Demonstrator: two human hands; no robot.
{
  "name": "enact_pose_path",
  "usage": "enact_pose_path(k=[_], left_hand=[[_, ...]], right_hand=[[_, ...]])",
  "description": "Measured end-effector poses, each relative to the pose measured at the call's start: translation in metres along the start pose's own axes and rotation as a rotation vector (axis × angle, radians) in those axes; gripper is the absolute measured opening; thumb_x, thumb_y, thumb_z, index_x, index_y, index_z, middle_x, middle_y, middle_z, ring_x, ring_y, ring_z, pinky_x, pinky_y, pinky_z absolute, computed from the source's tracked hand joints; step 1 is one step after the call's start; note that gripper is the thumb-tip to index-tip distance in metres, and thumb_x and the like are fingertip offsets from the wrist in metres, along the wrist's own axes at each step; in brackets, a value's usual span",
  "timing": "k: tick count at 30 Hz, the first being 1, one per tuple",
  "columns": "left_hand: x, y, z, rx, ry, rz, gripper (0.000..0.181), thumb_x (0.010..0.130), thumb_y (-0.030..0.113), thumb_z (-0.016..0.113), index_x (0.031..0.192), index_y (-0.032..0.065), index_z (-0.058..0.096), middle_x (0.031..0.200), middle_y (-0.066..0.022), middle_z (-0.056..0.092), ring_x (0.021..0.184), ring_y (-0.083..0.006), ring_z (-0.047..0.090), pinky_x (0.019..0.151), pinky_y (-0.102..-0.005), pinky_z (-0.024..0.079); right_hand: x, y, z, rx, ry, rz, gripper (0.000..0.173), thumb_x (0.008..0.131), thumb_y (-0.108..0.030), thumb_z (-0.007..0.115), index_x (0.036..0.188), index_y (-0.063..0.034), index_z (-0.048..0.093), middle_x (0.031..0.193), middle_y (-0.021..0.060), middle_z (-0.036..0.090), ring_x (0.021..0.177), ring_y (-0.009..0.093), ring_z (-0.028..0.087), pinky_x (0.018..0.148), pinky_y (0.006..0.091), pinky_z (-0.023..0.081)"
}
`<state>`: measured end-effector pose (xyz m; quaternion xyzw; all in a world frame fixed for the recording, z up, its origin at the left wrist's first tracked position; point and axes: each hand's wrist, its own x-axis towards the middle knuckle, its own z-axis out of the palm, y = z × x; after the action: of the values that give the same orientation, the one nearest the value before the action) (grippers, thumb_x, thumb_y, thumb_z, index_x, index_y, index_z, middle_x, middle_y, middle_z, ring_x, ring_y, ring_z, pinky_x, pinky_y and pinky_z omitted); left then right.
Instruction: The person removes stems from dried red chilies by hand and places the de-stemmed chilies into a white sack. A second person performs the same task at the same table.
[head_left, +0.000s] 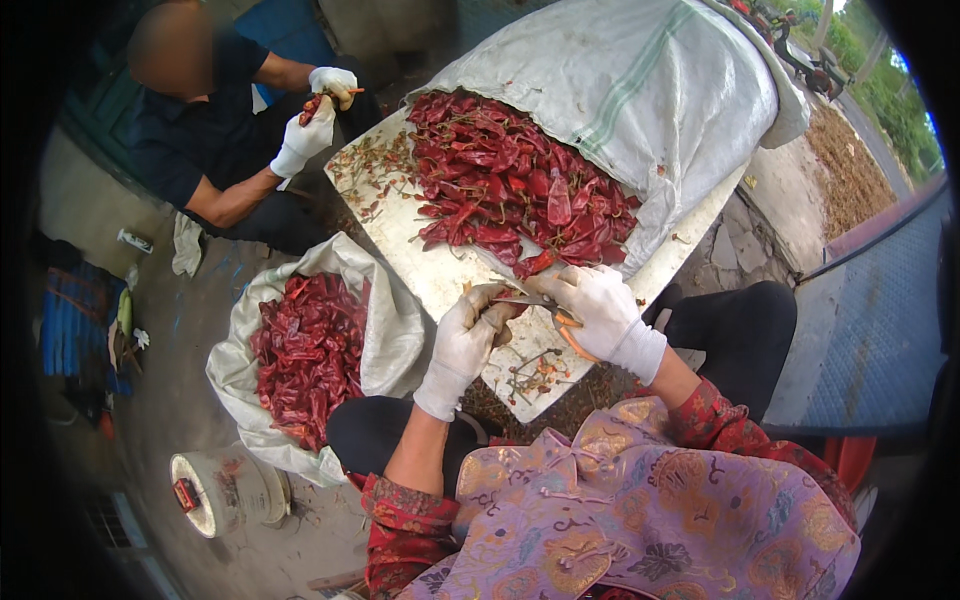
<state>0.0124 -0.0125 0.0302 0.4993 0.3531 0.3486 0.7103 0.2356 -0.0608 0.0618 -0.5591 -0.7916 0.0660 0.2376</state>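
Observation:
My left hand (459, 341), in a white glove soiled at the fingertips, pinches a dried red chili pepper (513, 305) that is mostly hidden by the fingers. Orange-handled scissors (573, 339) are in my gloved right hand (600, 311), their blades pointing left at the pepper. Both hands are over the near end of a white board (442, 289). Just beyond them, a heap of dried red chili peppers (517, 180) spills from the mouth of a large white woven sack (637, 90). Cut stems (536, 375) lie on the board's near corner.
To the left stands an open white sack (397, 330) holding red peppers (307, 352). An upturned-looking white bucket (240, 487) lies near it. Across the board, another person (202, 142) in white gloves handles peppers. A blue metal panel (862, 315) is at right.

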Motion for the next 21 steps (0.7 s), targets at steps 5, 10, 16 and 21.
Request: enact_pose_path(k=[5, 10, 16, 21], left_hand=[[-0.001, -0.001, -0.003, 0.046, -0.004, 0.050, 0.031, 0.104, 0.002, 0.054, 0.133, -0.0076, 0.055, 0.097, -0.0071, 0.065, 0.071, -0.0079, 0.051, 0.064, -0.0236, 0.046], [-0.004, 0.007, -0.002, 0.103, 0.007, 0.030, 0.026, 0.103, 0.001, 0.055, 0.128, -0.0072, 0.058, 0.096, -0.0062, 0.065, 0.072, -0.0086, 0.053, 0.066, -0.0238, 0.047], [-0.010, 0.011, -0.005, 0.050, -0.025, 0.026, 0.022, 0.102, 0.002, 0.058, 0.122, -0.0066, 0.060, 0.098, -0.0069, 0.067, 0.074, -0.0094, 0.057, 0.069, -0.0241, 0.048], [-0.012, 0.013, -0.005, 0.081, -0.097, 0.038, 0.024, 0.100, 0.007, 0.061, 0.120, -0.0053, 0.060, 0.099, -0.0072, 0.069, 0.076, -0.0101, 0.059, 0.069, -0.0241, 0.049]], right_hand=[[-0.004, -0.001, 0.004, -0.055, -0.012, 0.023, 0.049, 0.079, -0.019, 0.069, 0.128, -0.0175, 0.068, 0.096, 0.0115, 0.067, 0.087, 0.033, 0.069, 0.075, 0.0466, 0.054], [-0.004, -0.002, 0.000, -0.069, -0.033, 0.000, 0.050, 0.079, -0.020, 0.069, 0.129, -0.0182, 0.068, 0.097, 0.0102, 0.068, 0.089, 0.031, 0.069, 0.076, 0.0465, 0.053], [-0.008, -0.001, 0.001, -0.158, -0.124, -0.056, 0.050, 0.082, -0.025, 0.067, 0.131, -0.0200, 0.067, 0.094, 0.0086, 0.068, 0.085, 0.030, 0.069, 0.077, 0.0455, 0.051], [-0.015, -0.004, -0.002, -0.149, -0.145, -0.071, 0.048, 0.083, -0.026, 0.067, 0.131, -0.0181, 0.067, 0.089, 0.0085, 0.068, 0.080, 0.030, 0.068, 0.076, 0.0446, 0.050]])
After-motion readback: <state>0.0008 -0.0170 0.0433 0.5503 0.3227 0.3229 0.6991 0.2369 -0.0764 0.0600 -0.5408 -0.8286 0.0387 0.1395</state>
